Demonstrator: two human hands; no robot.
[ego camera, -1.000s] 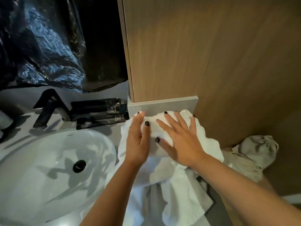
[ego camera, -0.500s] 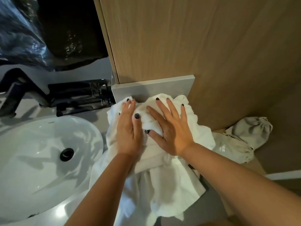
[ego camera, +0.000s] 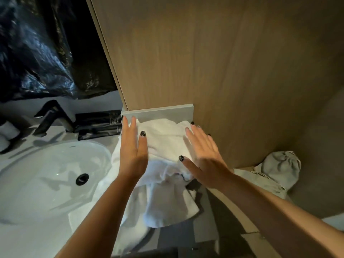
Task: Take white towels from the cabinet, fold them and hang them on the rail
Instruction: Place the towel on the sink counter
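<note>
Far out to the left of my left hand I am seeing a black plastic sheet (ego camera: 37, 58) hanging over the wall, and below it a black tap (ego camera: 54, 116) is standing at the back of a white sink (ego camera: 46, 175), whose dark drain (ego camera: 82, 179) is sitting well left of my left wrist. Between the tap and my left fingertips a black tray (ego camera: 98, 123) is lying on the counter (ego camera: 214, 226), its near end just beside those fingertips.

My left hand (ego camera: 133, 151) is lying flat and released, fingers straight and together, resting along the left edge of the white towel (ego camera: 163, 142); it is gripping nothing. The towel is lying on the counter between my two hands, its upper part smoothed into a flat fold right up against a grey ledge (ego camera: 158, 113) ahead of my fingertips, while its lower part is bunching up and hanging over the counter's front edge, below my wrists.

My right hand (ego camera: 202, 155) is also spread open and released, fingers straight, at the towel's right edge; I cannot tell whether the palm is pressing the cloth or hovering just over it. Above and beyond both hands a wooden cabinet panel (ego camera: 204, 62) is rising straight up. Well off to the right of my right forearm a grey cloth bag (ego camera: 279, 168) is lying crumpled against the panel
</note>
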